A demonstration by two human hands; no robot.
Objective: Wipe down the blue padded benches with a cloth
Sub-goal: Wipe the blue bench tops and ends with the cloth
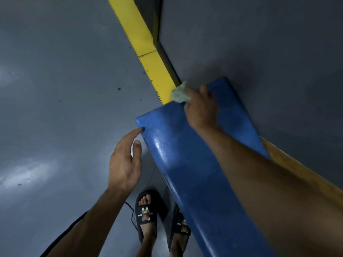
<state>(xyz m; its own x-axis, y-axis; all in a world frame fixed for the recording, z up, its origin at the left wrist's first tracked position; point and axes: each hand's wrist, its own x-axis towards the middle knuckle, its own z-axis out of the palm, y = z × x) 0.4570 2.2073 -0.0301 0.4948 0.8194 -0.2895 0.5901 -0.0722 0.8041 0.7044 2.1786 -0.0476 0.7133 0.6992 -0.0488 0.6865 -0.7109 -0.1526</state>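
A long blue padded bench (185,164) runs from the lower right up to the middle of the view, against a grey wall. My right hand (201,108) grips a crumpled pale green cloth (179,94) and holds it at the bench's far end, near the top edge. My left hand (124,160) hovers beside the bench's near left corner with fingers straight and relaxed; its fingertip is close to the bench's edge, holding nothing.
A yellow strip (146,49) runs along the foot of the grey wall (259,43) beyond the bench. The grey floor (55,108) spreads to the left. My feet in black sandals (146,214) stand beside the bench, with a thin black cord (132,214) near them.
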